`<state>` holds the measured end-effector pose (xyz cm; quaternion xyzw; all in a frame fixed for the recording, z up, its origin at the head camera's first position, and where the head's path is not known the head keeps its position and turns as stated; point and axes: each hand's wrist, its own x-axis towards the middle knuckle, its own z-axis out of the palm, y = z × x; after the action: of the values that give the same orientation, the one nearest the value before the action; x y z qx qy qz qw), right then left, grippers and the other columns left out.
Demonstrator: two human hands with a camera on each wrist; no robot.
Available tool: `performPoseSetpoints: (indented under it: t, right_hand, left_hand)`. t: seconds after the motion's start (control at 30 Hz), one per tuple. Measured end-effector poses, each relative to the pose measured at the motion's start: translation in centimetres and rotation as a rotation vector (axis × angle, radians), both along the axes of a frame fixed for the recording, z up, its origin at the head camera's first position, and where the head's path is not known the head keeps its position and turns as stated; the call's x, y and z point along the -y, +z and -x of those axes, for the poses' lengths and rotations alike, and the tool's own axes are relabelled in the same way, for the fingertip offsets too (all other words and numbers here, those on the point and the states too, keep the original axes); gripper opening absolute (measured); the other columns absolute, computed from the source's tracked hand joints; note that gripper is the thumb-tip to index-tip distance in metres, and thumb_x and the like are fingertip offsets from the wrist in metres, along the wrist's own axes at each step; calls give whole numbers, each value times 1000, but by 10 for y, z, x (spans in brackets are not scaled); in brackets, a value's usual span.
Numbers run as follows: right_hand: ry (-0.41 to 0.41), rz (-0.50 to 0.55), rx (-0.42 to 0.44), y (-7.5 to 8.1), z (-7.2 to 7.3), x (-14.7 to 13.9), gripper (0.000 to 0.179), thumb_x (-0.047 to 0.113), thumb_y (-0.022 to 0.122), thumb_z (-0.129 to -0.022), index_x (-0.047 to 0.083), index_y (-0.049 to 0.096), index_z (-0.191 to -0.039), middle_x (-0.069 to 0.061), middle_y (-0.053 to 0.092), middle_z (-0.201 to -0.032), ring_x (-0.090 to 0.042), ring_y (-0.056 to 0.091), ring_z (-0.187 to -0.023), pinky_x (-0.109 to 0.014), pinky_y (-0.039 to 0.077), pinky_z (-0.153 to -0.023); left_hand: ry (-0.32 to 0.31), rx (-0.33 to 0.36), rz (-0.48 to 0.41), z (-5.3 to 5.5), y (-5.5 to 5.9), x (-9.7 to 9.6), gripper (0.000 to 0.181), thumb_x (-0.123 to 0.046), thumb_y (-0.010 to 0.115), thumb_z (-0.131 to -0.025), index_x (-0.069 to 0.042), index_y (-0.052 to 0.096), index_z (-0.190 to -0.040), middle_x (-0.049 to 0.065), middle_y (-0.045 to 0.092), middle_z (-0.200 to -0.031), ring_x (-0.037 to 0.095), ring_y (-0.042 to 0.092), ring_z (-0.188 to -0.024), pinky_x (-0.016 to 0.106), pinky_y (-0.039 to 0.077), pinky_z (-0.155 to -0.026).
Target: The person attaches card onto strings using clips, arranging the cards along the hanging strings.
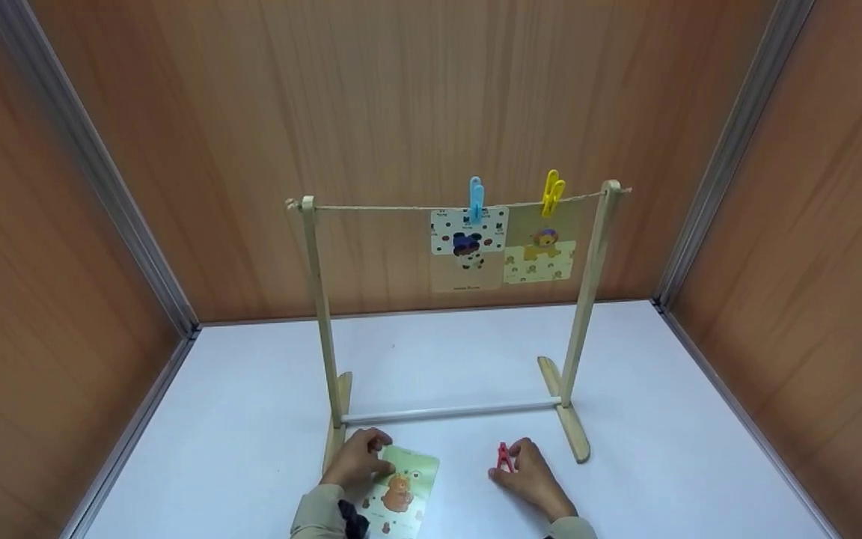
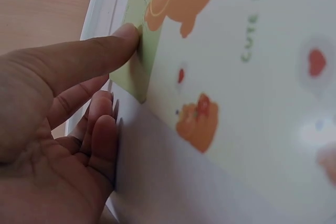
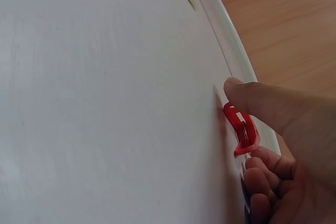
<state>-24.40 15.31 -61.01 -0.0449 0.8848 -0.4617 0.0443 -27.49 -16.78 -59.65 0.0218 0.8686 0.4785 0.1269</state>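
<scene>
A pale green and white card (image 1: 416,483) printed with a brown bear is at the front of the white table. My left hand (image 1: 358,460) pinches it by its left edge; in the left wrist view the thumb (image 2: 84,61) lies over the card's green part, with the other fingers at and behind its edge. To the right of the card, my right hand (image 1: 534,479) holds a small red clothespin (image 1: 504,457) between thumb and fingers. The right wrist view shows this clothespin (image 3: 244,132) close over the white tabletop.
Behind the hands stands a wooden frame (image 1: 588,299) with a string (image 1: 386,208) across its top. A blue clothespin (image 1: 477,198) and a yellow clothespin (image 1: 553,193) hold two printed cards there. A white rod (image 1: 453,412) joins the frame's feet. Wood-grain panels (image 1: 416,97) surround the table.
</scene>
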Motion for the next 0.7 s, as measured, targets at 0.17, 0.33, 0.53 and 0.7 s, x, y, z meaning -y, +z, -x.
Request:
performPoseSetpoints:
  t: [0.17, 0.33, 0.53, 0.7]
  right_hand:
    - [-11, -17, -10, -1, 1, 2, 38, 15, 73, -79, -5, 50, -102, -9, 47, -86, -18, 43, -75, -30, 37, -66]
    - [-46, -33, -4, -1, 1, 5, 36, 13, 73, -78, -4, 53, -103, -10, 50, -92, -19, 46, -79, -30, 39, -68]
    - [-88, -78, -39, -4, 0, 9, 33, 13, 72, -76, 0, 53, -99, -9, 50, -93, -19, 48, -83, -34, 41, -72]
    - [-108, -100, -75, -7, -2, 12, 29, 12, 73, -75, 1, 53, -94, -8, 49, -90, -19, 47, -82, -36, 40, -72]
  left_hand:
    - [-3, 4, 3, 1, 0, 1, 39, -2, 80, -72, -2, 62, -107, 8, 51, -94, 20, 46, -85, 31, 40, -76]
    - [17, 30, -8, 2, 2, -1, 39, 1, 79, -71, -2, 61, -105, 7, 52, -93, 19, 46, -84, 30, 41, -74]
    - [26, 27, -3, 1, 2, -1, 38, 2, 79, -71, -1, 60, -105, 7, 52, -92, 19, 46, -83, 29, 41, -73]
    - [27, 25, 3, 1, 1, -1, 38, 1, 78, -72, -2, 58, -105, 6, 51, -92, 19, 46, -84, 30, 42, -73]
